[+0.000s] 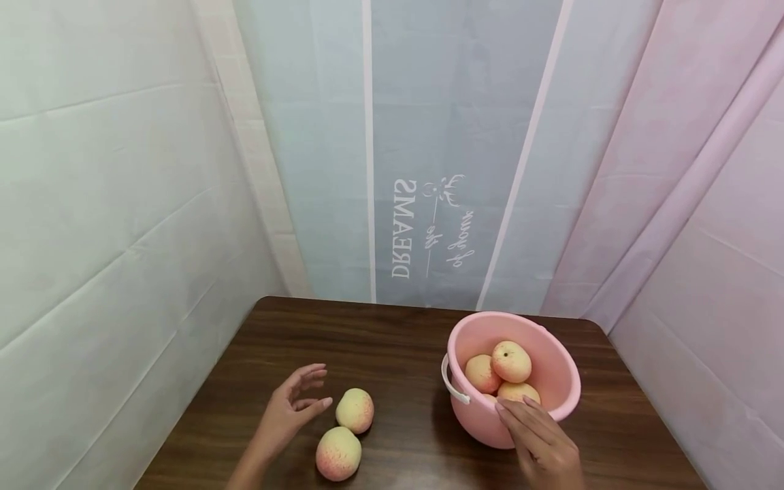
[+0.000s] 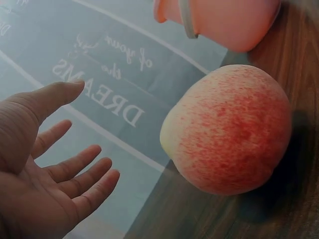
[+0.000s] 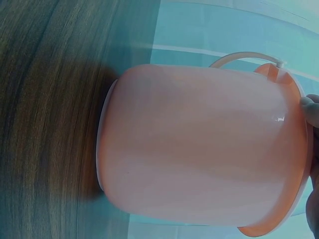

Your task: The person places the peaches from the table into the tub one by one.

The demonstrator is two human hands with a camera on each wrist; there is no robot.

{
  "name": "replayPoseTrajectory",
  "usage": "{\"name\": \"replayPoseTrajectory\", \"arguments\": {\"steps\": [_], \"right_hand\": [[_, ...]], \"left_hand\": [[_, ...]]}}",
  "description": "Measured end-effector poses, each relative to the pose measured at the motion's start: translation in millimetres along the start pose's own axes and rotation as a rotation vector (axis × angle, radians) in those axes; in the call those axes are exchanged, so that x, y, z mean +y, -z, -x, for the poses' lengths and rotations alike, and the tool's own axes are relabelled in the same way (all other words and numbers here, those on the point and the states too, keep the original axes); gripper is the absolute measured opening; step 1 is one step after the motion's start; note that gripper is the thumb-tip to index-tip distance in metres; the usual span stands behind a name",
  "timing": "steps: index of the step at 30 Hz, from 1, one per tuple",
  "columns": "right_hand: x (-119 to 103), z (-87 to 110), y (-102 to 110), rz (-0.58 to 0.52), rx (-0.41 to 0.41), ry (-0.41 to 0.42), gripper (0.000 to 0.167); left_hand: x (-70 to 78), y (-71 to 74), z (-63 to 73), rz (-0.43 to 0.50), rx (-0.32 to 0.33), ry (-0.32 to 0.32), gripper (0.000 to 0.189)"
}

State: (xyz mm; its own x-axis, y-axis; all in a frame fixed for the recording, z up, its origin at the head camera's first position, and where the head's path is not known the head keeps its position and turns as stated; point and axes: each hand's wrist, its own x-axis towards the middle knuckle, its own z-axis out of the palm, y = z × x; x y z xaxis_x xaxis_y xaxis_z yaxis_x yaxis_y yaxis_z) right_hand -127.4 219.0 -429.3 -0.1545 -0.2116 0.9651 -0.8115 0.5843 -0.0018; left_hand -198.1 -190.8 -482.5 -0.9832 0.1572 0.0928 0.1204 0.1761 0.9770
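The left hand (image 1: 288, 407) is released: palm turned inward, fingers spread and relaxed, nothing held. The thumb is just beside the far peach (image 1: 355, 410); the left wrist view shows a gap between the hand and a peach. The near peach (image 1: 339, 454) lies directly in front of the far one on the table. Both are rounded, pale yellow bodies with a speckled red blush (the left wrist view shows fine red streaking and a slightly pointed, yellow end).

The right hand (image 1: 545, 442) pinches the front rim of the pink bucket (image 1: 484, 425), fingers extended over the lip, thumb on the outer face. The bucket is smooth, lightly glossy plastic, round in section, with a flared lip. Its curved white handle (image 1: 453, 382) hangs down the left side. Inside, several more peaches (image 1: 511, 361) are heaped.

The table (image 1: 398, 435) has a dark brown wood-grain surface with rounded far corners. Beyond it, a creased grey-blue cloth (image 1: 453, 102) carries mirrored white lettering (image 1: 404, 228).
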Motion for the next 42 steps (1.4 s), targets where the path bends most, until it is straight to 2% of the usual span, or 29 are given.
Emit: {"name": "replayPoseTrajectory", "arguments": {"steps": [8, 18, 25, 35, 42], "right_hand": [[1, 1.2, -1, 0.0, 0.011, 0.015, 0.027], [1, 3.1, 1, 0.013, -0.012, -0.007, 0.029], [5, 16.9, 1, 0.032, -0.03, -0.038, 0.029], [2, 4.9, -1, 0.009, 0.0, 0.003, 0.028], [1, 4.6, -1, 0.024, 0.005, 0.006, 0.028]], "left_hand": [[-4.2, -2.5, 6.3, -0.011, 0.003, -0.004, 0.057], [-11.5, -7.8, 20.9, -0.005, -0.055, 0.009, 0.059], [-19.3, -14.8, 33.0, 0.022, -0.073, 0.048, 0.059], [-27.6, -17.9, 49.6, 0.049, -0.07, 0.076, 0.063], [-34.7, -16.7, 55.7, 0.051, -0.094, 0.106, 0.063]]}}
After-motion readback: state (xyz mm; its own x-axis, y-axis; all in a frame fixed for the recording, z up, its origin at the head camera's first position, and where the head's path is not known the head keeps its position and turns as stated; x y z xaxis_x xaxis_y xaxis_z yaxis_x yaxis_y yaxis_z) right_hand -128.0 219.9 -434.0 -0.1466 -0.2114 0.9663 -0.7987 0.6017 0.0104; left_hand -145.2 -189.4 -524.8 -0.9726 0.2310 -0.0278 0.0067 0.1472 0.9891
